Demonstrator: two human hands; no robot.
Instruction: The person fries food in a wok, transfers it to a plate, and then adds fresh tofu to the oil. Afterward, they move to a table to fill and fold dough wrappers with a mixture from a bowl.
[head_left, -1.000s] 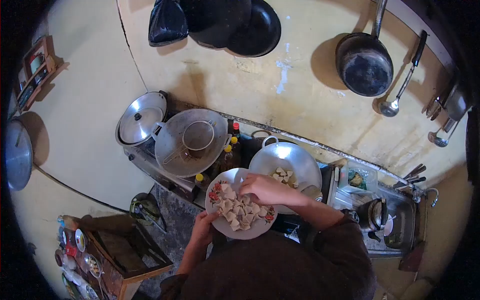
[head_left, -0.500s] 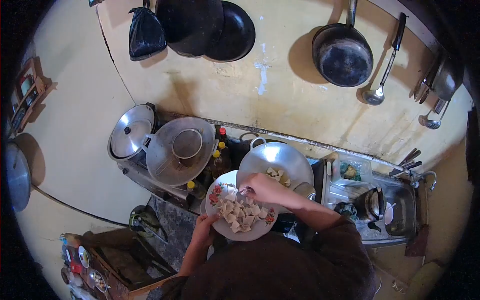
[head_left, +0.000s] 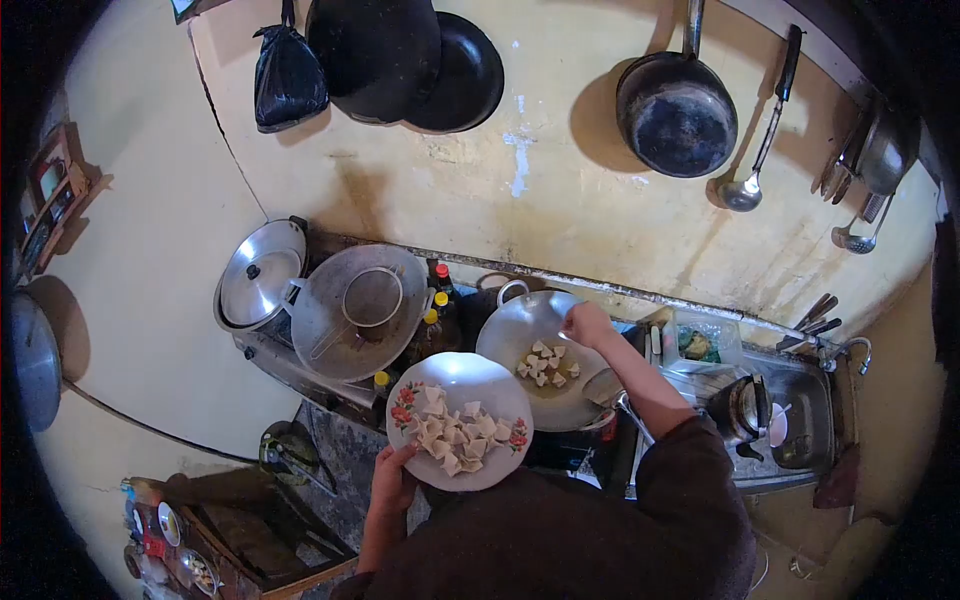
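My left hand [head_left: 394,476] grips the left rim of a white plate [head_left: 462,371] with red flowers on its edge. On that plate lies a heap of pale, folded dough pieces [head_left: 457,437]. My right hand [head_left: 588,325] hangs over the far right side of a metal wok [head_left: 500,335], its fingers curled together; whether they hold something is hidden. Several similar pieces [head_left: 546,363] sit in oil at the wok's bottom. A spatula [head_left: 604,388] rests against the wok's right side, partly under my right forearm.
Left of the wok stand bottles [head_left: 432,318] with yellow and red caps, a wide pan [head_left: 330,340] holding a strainer [head_left: 372,297], and a lidded pot [head_left: 262,265]. To the right is a sink [head_left: 800,440] with a blackened kettle [head_left: 738,408]. Pans and a ladle [head_left: 741,194] hang on the wall.
My right hand has moved from the plate, up and right, to over the wok. The plate has shifted left, away from the wok, in my left hand. More pieces show in the wok.
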